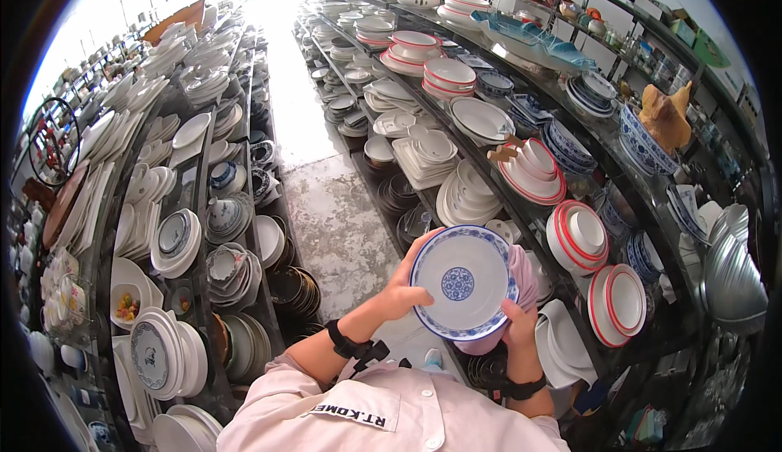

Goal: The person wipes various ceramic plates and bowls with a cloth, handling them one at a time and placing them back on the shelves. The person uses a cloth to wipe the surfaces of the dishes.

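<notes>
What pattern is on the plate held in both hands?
White plate with a blue patterned rim band and a round blue medallion at its centre; head view.

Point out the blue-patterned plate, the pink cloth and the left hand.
blue-patterned plate (461, 283), head view, centre medallion.
pink cloth (525, 277), head view, fold behind the plate's right rim.
left hand (405, 291), head view, back of hand.

Round white porcelain plate (463, 283): blue patterned rim band, blue medallion at centre. Pink cloth (523, 277) behind it. Right shelves: white bowls with red rim stripes (577, 236); farther off, blue-and-white patterned bowl (643, 144). Left shelves: mostly plain white plates (175, 358). Pale pink shirt sleeves (285, 403), black wristbands (346, 344).
</notes>
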Motion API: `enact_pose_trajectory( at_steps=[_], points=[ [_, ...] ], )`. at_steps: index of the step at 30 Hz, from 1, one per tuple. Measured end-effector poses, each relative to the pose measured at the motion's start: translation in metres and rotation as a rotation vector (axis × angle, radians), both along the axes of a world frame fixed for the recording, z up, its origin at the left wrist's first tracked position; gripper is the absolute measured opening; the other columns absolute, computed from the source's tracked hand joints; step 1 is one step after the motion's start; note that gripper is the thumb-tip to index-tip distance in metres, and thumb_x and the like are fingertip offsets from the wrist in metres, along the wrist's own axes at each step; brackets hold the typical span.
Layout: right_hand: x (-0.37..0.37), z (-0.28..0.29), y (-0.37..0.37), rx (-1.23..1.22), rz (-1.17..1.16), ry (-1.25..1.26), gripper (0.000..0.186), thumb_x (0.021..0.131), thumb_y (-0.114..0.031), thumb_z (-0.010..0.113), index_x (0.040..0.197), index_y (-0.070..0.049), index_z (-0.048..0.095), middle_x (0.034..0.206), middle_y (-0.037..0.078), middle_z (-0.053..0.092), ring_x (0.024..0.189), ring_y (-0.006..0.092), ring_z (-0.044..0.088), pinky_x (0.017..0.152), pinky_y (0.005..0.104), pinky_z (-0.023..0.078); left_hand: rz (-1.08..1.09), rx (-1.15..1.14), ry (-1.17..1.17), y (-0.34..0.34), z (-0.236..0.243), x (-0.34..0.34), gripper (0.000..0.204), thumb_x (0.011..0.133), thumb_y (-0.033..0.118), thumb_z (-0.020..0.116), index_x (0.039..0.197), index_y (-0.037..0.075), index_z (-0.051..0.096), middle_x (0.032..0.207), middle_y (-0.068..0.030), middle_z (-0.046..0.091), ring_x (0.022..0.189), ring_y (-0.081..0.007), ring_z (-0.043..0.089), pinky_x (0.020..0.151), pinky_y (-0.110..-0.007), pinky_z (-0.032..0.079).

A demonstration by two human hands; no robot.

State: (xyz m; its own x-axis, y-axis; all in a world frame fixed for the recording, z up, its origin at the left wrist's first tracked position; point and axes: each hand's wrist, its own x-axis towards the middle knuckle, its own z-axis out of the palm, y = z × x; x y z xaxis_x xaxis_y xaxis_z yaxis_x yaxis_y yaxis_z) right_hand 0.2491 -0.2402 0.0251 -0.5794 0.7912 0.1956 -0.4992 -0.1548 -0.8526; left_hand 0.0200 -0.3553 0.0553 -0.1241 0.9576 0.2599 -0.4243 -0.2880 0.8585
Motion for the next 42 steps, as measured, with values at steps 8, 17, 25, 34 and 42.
enact_pose_trajectory(
  at_steps=[8, 17, 25, 34, 42],
  points=[
    [-0.008, 0.055, -0.004, 0.288, 0.296, -0.12, 0.088, 0.081, -0.042, 0.073, 0.144, 0.011, 0.044, 0.143, 0.017, 0.053, 0.133, 0.025, 0.05, 0.114, 0.0357, 0.035, -0.425, -0.002, -0.032, 0.001, 0.006, -0.013, 0.105, 0.056, 0.005, 0.059, 0.157, 0.0, 0.028, 0.153, -0.0156, 0.044, 0.142, -0.0266, 0.042, 0.12, -0.039, 0.03],
    [-0.015, 0.004, 0.011, -0.275, 0.145, 0.021, 0.055, 0.105, -0.036, 0.04, 0.142, 0.004, 0.05, 0.141, 0.019, 0.057, 0.127, 0.0297, 0.057, 0.111, 0.0425, 0.043, -0.19, 0.018, -0.326, 0.007, 0.001, -0.009, 0.101, 0.057, 0.008, 0.051, 0.155, 0.0, 0.032, 0.151, -0.0177, 0.046, 0.141, -0.0297, 0.043, 0.12, -0.038, 0.031],
    [-0.022, -0.042, 0.016, -0.316, 0.225, 0.245, 0.049, 0.106, -0.029, 0.042, 0.144, 0.0, 0.05, 0.142, 0.019, 0.057, 0.125, 0.031, 0.059, 0.106, 0.0431, 0.049, -0.037, 0.064, -0.262, 0.008, -0.005, -0.008, 0.103, 0.054, 0.006, 0.052, 0.155, 0.0, 0.031, 0.152, -0.0178, 0.044, 0.142, -0.0298, 0.043, 0.121, -0.037, 0.028],
    [-0.018, -0.024, 0.027, -0.266, 0.092, -0.055, 0.048, 0.104, -0.026, 0.05, 0.142, 0.004, 0.051, 0.133, 0.018, 0.064, 0.117, 0.0252, 0.065, 0.1, 0.0371, 0.053, -0.035, 0.061, -0.239, 0.002, -0.004, -0.014, 0.107, 0.053, 0.005, 0.053, 0.157, 0.002, 0.028, 0.153, -0.0164, 0.043, 0.144, -0.029, 0.039, 0.122, -0.038, 0.026],
    [-0.013, -0.036, 0.023, -0.299, 0.148, 0.005, 0.044, 0.105, -0.02, 0.047, 0.141, 0.004, 0.052, 0.134, 0.017, 0.063, 0.117, 0.0244, 0.064, 0.1, 0.0367, 0.052, -0.091, 0.037, -0.383, 0.001, -0.007, -0.009, 0.109, 0.051, 0.004, 0.052, 0.158, 0.003, 0.028, 0.154, -0.0167, 0.042, 0.144, -0.0294, 0.04, 0.121, -0.038, 0.028]
  ],
)
